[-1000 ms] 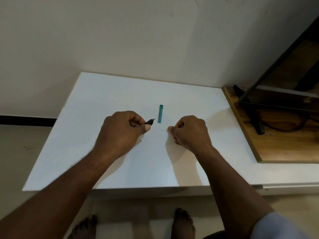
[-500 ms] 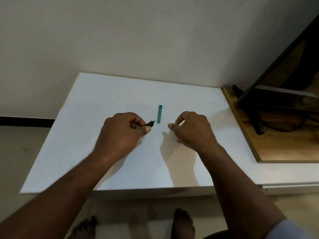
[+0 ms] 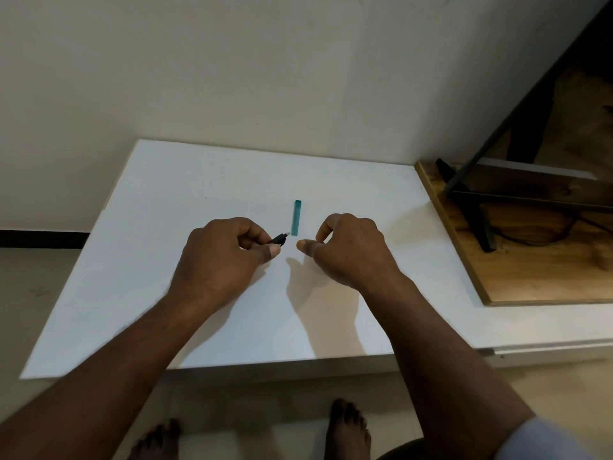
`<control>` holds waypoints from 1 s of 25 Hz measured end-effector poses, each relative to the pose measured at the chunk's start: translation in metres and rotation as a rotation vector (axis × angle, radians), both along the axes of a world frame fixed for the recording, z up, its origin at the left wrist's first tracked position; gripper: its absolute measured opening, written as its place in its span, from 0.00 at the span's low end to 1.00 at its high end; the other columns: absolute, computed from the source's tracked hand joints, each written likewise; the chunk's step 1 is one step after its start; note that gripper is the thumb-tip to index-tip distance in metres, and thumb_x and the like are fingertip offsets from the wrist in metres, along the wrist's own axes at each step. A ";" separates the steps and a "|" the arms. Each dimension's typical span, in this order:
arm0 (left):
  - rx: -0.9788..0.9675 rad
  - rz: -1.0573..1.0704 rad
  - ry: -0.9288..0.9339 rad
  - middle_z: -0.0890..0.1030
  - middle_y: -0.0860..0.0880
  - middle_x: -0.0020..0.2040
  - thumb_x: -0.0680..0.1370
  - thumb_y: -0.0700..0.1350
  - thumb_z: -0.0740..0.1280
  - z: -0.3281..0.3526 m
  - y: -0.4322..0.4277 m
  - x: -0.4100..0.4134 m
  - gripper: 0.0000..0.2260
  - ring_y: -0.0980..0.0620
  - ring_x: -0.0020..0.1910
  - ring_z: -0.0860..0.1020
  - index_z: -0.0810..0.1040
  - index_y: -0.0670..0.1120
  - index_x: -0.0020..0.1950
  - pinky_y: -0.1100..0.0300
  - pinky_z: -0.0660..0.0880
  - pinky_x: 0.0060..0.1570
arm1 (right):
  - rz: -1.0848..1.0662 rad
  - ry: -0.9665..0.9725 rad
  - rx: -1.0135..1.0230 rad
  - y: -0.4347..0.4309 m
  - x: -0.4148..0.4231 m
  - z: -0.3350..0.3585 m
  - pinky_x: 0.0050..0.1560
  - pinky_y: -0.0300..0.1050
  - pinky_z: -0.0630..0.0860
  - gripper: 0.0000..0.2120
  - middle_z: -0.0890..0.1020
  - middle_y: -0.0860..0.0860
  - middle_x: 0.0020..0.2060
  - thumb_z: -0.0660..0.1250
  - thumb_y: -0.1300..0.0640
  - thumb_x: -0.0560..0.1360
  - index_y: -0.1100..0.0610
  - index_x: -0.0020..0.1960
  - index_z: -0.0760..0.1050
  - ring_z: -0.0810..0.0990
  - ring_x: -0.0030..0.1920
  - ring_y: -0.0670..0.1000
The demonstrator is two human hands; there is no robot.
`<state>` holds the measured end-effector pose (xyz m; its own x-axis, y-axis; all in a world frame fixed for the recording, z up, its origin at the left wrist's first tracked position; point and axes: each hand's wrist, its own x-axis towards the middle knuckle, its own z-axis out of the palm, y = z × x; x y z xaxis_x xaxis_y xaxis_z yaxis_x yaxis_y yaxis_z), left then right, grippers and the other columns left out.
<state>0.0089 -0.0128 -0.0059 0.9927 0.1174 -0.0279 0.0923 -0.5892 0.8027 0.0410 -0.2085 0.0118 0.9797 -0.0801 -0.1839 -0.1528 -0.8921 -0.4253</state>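
My left hand [image 3: 221, 257] grips a small black pen-like object [image 3: 280, 239] between thumb and curled fingers; its pale tip points right. A slim teal bar [image 3: 296, 216] lies flat on the white table [image 3: 166, 260], just beyond that tip. My right hand [image 3: 348, 249] hovers to the right of the tip with fingers curled and thumb stretched left. Nothing shows between its fingers. A small gap separates the two thumbs.
A wooden board [image 3: 530, 270] sits at the table's right, carrying a black metal stand [image 3: 477, 207] and a dark cable [image 3: 544, 237]. A pale wall rises behind the table. My bare feet [image 3: 348, 429] stand on the floor below the front edge.
My right hand has lifted off the table and shifted slightly up and right, its fingers loosening. The left hand with the black object has hardly moved.
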 end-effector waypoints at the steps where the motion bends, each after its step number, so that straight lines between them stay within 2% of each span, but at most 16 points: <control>1: -0.007 0.000 -0.001 0.85 0.58 0.39 0.74 0.54 0.78 0.000 0.000 0.000 0.05 0.61 0.41 0.80 0.86 0.54 0.44 0.63 0.69 0.37 | 0.007 -0.002 -0.007 0.000 0.000 0.000 0.38 0.44 0.70 0.16 0.82 0.50 0.48 0.73 0.39 0.76 0.52 0.51 0.81 0.80 0.48 0.53; 3: -0.018 0.003 -0.006 0.85 0.57 0.38 0.73 0.54 0.78 0.000 0.000 0.000 0.05 0.60 0.41 0.80 0.86 0.55 0.43 0.63 0.69 0.37 | 0.000 -0.042 0.016 0.000 -0.001 0.001 0.42 0.45 0.77 0.11 0.84 0.51 0.45 0.73 0.44 0.78 0.52 0.49 0.81 0.83 0.46 0.54; 5: -0.015 -0.003 -0.010 0.85 0.57 0.38 0.73 0.54 0.78 0.001 0.001 -0.001 0.05 0.61 0.41 0.80 0.86 0.55 0.43 0.63 0.69 0.37 | -0.044 -0.115 0.178 0.001 0.000 0.007 0.46 0.50 0.84 0.07 0.87 0.51 0.42 0.72 0.50 0.79 0.53 0.46 0.82 0.88 0.42 0.55; 7: 0.000 -0.014 -0.022 0.85 0.58 0.39 0.74 0.54 0.78 0.002 0.001 -0.001 0.05 0.61 0.41 0.80 0.86 0.55 0.44 0.65 0.68 0.37 | -0.107 -0.112 0.496 0.005 -0.001 0.015 0.42 0.50 0.86 0.08 0.89 0.51 0.38 0.72 0.52 0.80 0.55 0.45 0.83 0.89 0.37 0.52; 9: 0.002 -0.015 -0.040 0.85 0.59 0.40 0.74 0.54 0.77 0.002 0.001 0.000 0.05 0.62 0.42 0.80 0.87 0.55 0.44 0.65 0.69 0.38 | -0.105 -0.025 0.692 0.014 -0.006 0.019 0.37 0.43 0.84 0.10 0.89 0.51 0.38 0.73 0.50 0.80 0.57 0.46 0.84 0.89 0.35 0.50; 12: 0.007 -0.020 -0.065 0.85 0.60 0.41 0.75 0.54 0.77 0.003 0.000 0.000 0.04 0.63 0.43 0.80 0.87 0.55 0.46 0.65 0.70 0.40 | -0.075 0.036 0.692 0.025 -0.014 0.015 0.35 0.40 0.83 0.10 0.89 0.52 0.38 0.73 0.52 0.81 0.58 0.47 0.84 0.89 0.34 0.51; 15: -0.015 -0.011 -0.088 0.85 0.60 0.40 0.75 0.55 0.76 0.004 0.001 -0.001 0.05 0.63 0.42 0.81 0.87 0.56 0.46 0.64 0.70 0.39 | -0.143 0.065 0.822 0.026 -0.014 0.016 0.37 0.42 0.84 0.09 0.90 0.56 0.40 0.73 0.54 0.81 0.60 0.46 0.83 0.90 0.36 0.54; 18: -0.030 0.009 -0.110 0.85 0.60 0.39 0.75 0.55 0.76 0.005 0.002 0.001 0.05 0.63 0.42 0.81 0.86 0.56 0.46 0.64 0.71 0.39 | -0.206 0.093 0.957 0.027 -0.016 0.016 0.37 0.42 0.83 0.09 0.90 0.56 0.40 0.75 0.53 0.80 0.59 0.46 0.82 0.89 0.36 0.53; 25: -0.038 0.010 -0.086 0.85 0.60 0.38 0.75 0.55 0.76 0.006 0.000 0.000 0.05 0.62 0.41 0.81 0.86 0.56 0.45 0.63 0.69 0.38 | -0.231 0.021 0.866 0.029 -0.018 0.014 0.37 0.42 0.82 0.09 0.90 0.52 0.42 0.72 0.54 0.82 0.59 0.47 0.83 0.90 0.37 0.51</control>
